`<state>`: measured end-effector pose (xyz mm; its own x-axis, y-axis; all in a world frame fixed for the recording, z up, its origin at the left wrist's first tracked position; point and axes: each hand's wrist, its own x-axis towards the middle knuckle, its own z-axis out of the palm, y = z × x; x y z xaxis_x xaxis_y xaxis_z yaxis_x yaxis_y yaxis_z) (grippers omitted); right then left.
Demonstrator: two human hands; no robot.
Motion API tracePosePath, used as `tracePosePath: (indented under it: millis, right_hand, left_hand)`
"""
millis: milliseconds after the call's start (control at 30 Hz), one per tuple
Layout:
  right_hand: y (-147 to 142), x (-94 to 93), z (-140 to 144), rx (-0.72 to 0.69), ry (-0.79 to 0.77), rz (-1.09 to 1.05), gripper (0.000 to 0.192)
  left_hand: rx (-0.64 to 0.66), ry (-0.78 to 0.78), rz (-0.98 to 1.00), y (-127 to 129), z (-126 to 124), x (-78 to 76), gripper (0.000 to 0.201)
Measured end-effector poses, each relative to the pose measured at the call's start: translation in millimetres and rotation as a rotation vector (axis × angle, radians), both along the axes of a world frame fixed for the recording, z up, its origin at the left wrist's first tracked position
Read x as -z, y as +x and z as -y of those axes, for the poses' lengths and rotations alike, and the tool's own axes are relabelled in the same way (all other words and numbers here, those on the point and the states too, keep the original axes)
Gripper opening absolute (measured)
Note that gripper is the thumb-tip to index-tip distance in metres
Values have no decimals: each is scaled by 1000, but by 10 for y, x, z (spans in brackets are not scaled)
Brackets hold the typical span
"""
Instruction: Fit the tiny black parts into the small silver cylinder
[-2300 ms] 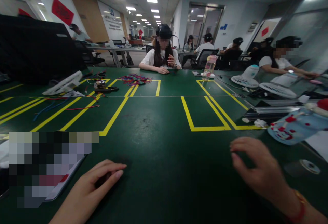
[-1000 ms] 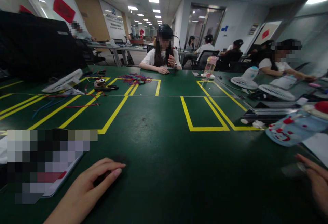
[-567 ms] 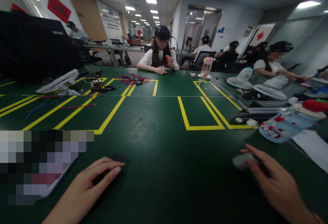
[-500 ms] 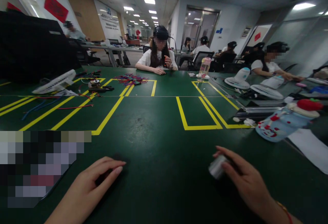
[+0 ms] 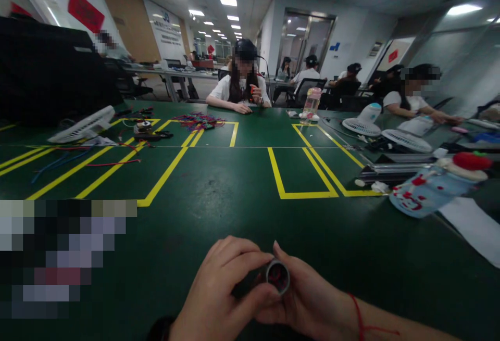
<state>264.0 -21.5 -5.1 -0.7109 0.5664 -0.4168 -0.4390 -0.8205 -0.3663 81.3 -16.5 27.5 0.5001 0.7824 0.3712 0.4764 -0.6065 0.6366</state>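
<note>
My two hands meet low in the middle of the head view, just above the green table (image 5: 234,195). My right hand (image 5: 308,299) holds a small grey cylinder (image 5: 276,277), whose round open end faces up towards me and shows something red inside. My left hand (image 5: 219,289) wraps around the dark lower part of the same cylinder from the left, fingers curled over it. What lies under the hands is hidden.
Yellow tape boxes (image 5: 300,174) mark the table ahead. A blue-and-red patterned bottle (image 5: 429,190) lies at right beside white paper (image 5: 472,229) and small fans (image 5: 361,122). A fan (image 5: 82,127) and loose wires (image 5: 78,159) lie at left. Other people sit at the far edge.
My right hand reached to the far right, picked up the grey cylinder and carried it left to the middle. My left hand left the table and closed on it too.
</note>
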Motion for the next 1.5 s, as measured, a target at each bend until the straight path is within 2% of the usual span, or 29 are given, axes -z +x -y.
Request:
tracePosePath:
  millis: [100,267,333,433,533,600,700,767,833,900,1000,1067,1133,1200,1367,1500]
  right_hand:
    - [-33,-33,-4,-54,36,29,59]
    - [-32,-76,7,17,77,56,52]
    - [-21,-69,19,18,92,46,51]
    - [-15,-82,25,-12,100,76,55]
    - [-3,-169,7,5,138,153,56]
    - [19,-257,-9,55,272,247,52]
    - [69,-370,-14,107,610,498,49]
    - [101,-414,3,93,824,685,49]
    - [123,-441,27,60,966,812,48]
    - [132,-463,42,36,1011,865,47]
    - [119,-486,31,25,964,840,48]
    - [103,-484,11,17,893,790,50]
    - [90,-466,-8,-1,822,726,53]
    - [79,-442,-21,-23,774,662,56]
    - [26,-408,-40,-47,657,496,60]
    - [29,-403,-52,-58,617,454,56]
  left_hand:
    - [-8,43,-12,-26,-17,0,39]
    - [202,136,-299,-87,-54,-90,57]
    - [234,163,-368,-97,-62,-109,59]
    - [204,175,-328,-108,-54,-108,51]
    - [71,112,-173,-135,-23,-85,39]
    - [-77,2,-68,-152,4,-62,34]
    - [-246,-255,93,-138,36,-21,29]
    - [-255,-471,245,-95,44,11,26]
    - [-205,-731,417,-39,45,47,27]
    - [-139,-1043,567,16,56,81,35]
    - [-10,-1505,730,78,117,113,45]
    - [74,-1707,857,107,177,117,48]
    - [118,-1794,993,129,232,110,52]
    - [125,-1798,1078,146,267,99,54]
    - [114,-1740,1087,186,303,86,47]
    - [124,-1683,1025,201,311,122,54]
